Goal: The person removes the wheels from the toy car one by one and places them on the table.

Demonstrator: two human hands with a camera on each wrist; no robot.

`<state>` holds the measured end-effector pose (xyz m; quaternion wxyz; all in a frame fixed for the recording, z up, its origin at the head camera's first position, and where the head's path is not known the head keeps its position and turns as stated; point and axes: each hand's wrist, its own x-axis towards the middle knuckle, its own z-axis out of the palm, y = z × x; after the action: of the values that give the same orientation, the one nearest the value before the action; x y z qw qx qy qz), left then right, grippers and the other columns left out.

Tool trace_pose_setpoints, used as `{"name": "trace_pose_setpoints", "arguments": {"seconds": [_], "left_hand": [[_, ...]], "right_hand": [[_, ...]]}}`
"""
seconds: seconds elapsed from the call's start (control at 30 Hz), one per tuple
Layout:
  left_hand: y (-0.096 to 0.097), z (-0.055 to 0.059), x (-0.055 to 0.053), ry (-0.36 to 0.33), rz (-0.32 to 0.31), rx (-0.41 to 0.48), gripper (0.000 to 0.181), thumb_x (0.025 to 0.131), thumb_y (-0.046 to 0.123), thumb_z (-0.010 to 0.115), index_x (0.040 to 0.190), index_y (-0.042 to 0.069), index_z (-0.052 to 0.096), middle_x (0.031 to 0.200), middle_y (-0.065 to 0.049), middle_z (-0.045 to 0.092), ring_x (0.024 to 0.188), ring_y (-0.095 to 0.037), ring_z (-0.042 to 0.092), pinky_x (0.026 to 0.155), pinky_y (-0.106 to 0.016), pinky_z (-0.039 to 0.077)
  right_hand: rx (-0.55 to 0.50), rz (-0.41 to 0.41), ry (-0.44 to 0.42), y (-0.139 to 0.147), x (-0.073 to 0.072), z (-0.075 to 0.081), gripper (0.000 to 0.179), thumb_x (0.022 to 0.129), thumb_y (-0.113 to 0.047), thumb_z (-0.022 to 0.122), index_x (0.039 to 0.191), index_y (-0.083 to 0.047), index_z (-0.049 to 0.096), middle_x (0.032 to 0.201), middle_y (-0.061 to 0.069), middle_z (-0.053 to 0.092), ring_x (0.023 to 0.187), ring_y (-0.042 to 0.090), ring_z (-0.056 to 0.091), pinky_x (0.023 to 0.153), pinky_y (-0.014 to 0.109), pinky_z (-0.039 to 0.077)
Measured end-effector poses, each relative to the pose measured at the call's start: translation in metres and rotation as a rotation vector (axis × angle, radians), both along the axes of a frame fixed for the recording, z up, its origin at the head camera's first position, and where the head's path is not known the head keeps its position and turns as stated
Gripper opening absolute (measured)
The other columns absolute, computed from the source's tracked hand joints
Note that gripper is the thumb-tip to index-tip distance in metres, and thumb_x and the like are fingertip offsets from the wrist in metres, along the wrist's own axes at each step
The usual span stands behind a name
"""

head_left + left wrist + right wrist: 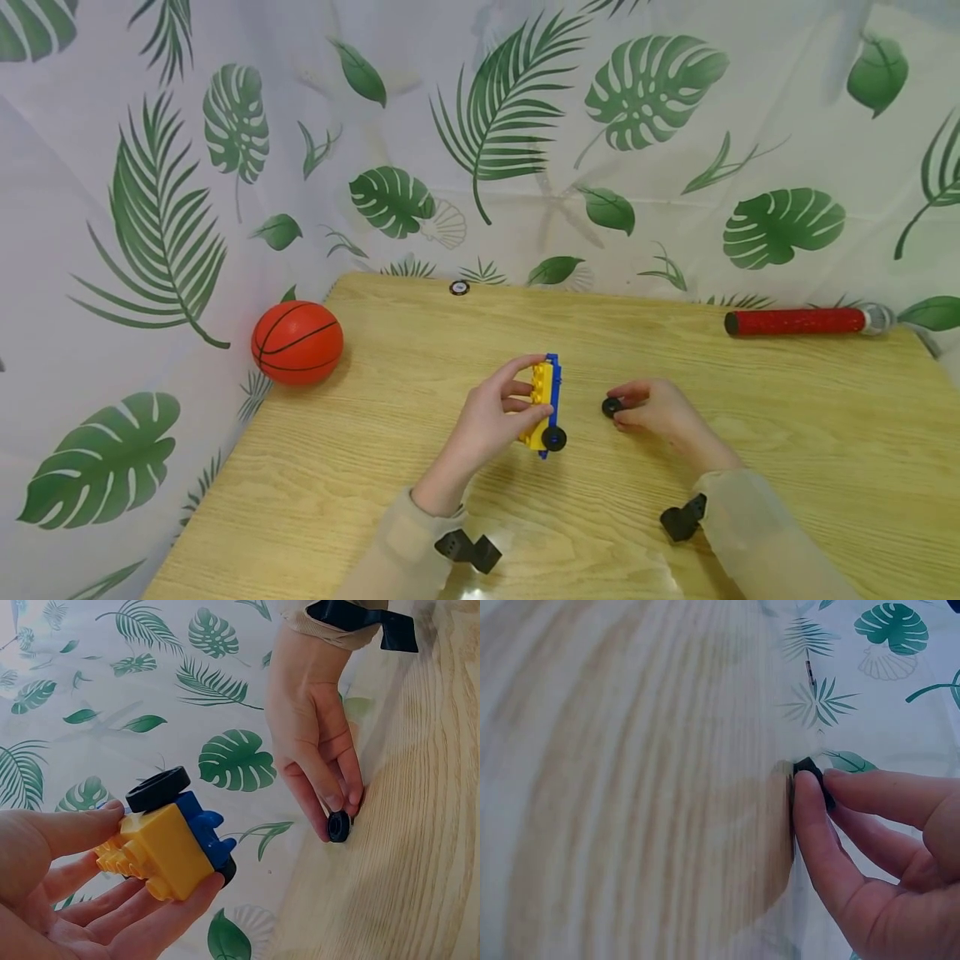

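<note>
My left hand [491,414] grips a toy car [542,404] of yellow studded blocks on a blue base, turned on its side above the table. Black wheels show at one end of it; in the left wrist view one wheel [158,789] faces up and another peeks out by a fingertip. Between thumb and fingers, my right hand [660,410] pinches a loose black wheel [612,407] close over the tabletop, a short way right of the car. The right wrist view shows the same wheel [814,780] partly hidden by the thumb and fingers.
The wooden table [420,358] backs onto a leaf-patterned cloth [525,233]. An orange basketball [297,342] sits at the left edge. A small round black-and-white disc [459,287] lies at the back, and a red tube with a clear end [802,322] lies at the back right.
</note>
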<state>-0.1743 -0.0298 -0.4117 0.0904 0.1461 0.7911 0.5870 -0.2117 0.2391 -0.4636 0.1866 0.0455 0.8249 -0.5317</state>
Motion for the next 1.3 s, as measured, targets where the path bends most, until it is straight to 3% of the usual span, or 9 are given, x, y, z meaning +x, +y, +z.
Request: {"name": "trace_pose_setpoints", "arguments": {"seconds": [0.53, 0.8, 1.0, 1.3], "left_hand": [[0.000, -0.007, 0.002, -0.005, 0.010, 0.010, 0.058, 0.090, 0.013, 0.073, 0.141, 0.033, 0.052, 0.115, -0.012, 0.067, 0.096, -0.023, 0.070, 0.076, -0.032, 0.061], [-0.002, -0.007, 0.003, -0.017, 0.010, 0.040, 0.059, 0.090, 0.014, 0.073, 0.141, 0.035, 0.052, 0.116, -0.013, 0.066, 0.097, -0.023, 0.070, 0.075, -0.032, 0.061], [-0.003, -0.008, 0.002, -0.020, 0.006, 0.065, 0.059, 0.090, 0.013, 0.074, 0.140, 0.034, 0.052, 0.116, -0.013, 0.066, 0.098, -0.023, 0.069, 0.076, -0.033, 0.061], [-0.004, -0.009, 0.001, 0.017, -0.006, 0.075, 0.067, 0.087, 0.008, 0.076, 0.143, 0.032, 0.049, 0.118, -0.012, 0.066, 0.105, -0.025, 0.067, 0.084, -0.034, 0.059]], "right_hand": [[-0.056, -0.009, 0.022, 0.006, 0.004, -0.003, 0.043, 0.095, 0.006, 0.058, 0.136, 0.015, 0.048, 0.111, 0.022, 0.052, 0.080, 0.010, 0.067, 0.074, 0.026, 0.060], [-0.066, -0.013, 0.108, 0.001, 0.011, 0.012, 0.043, 0.098, 0.000, 0.056, 0.138, 0.013, 0.047, 0.118, 0.026, 0.050, 0.082, 0.008, 0.068, 0.078, 0.026, 0.060], [-0.142, 0.002, 0.153, -0.002, 0.017, 0.022, 0.044, 0.100, -0.004, 0.054, 0.140, 0.013, 0.045, 0.116, 0.025, 0.052, 0.086, 0.010, 0.069, 0.082, 0.026, 0.059], [-0.261, 0.026, 0.200, -0.012, 0.030, 0.040, 0.049, 0.101, -0.012, 0.056, 0.141, 0.013, 0.043, 0.109, 0.005, 0.059, 0.089, 0.008, 0.070, 0.084, 0.026, 0.059]]}}
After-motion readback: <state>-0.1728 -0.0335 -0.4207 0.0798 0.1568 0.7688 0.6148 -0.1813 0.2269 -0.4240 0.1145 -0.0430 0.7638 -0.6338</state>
